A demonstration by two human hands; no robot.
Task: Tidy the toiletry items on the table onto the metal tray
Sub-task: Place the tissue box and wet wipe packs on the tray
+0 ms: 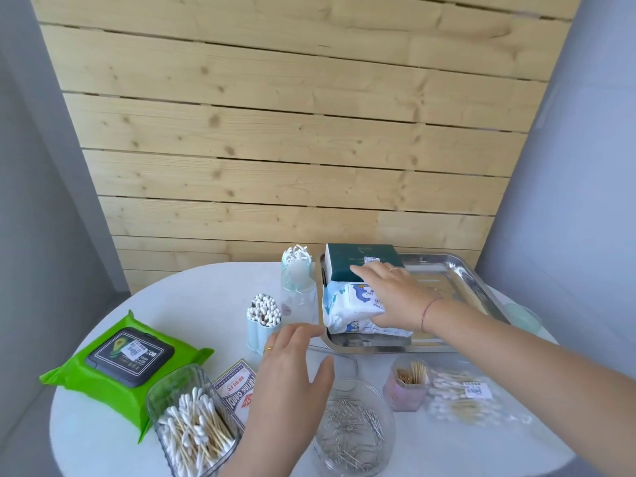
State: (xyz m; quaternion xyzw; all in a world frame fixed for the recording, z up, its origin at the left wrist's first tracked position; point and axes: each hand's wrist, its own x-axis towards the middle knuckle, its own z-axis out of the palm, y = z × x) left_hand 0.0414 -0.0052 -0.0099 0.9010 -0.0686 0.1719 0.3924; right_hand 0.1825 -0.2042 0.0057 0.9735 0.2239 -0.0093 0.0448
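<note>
Pressing your right hand (389,294) flat, fingers spread, on the blue-white wipes pack (354,311) in the metal tray (457,270) w/ the left hand (292,370) hovering empty nr the clear cup (299,301), you risk toppling it & the blue swab holder (263,327) on the surface (206,290).

Little print can be read. At lower left of the frame, the bright green wet-wipe pack with a black flip lid (127,359) shows an avocado picture, a white barcode sticker and the number "80", seen upside down. Just right of it, at lower centre, a red-and-white printed card box (234,390) carries large upside-down capitals, partly hidden by a hand and not fully readable. At upper centre, the dark green cardboard box (358,261) bears a small white price sticker, too small to read. A similar barcode sticker sits on the clear plastic bag of cotton swabs (461,395) at lower right.
</note>
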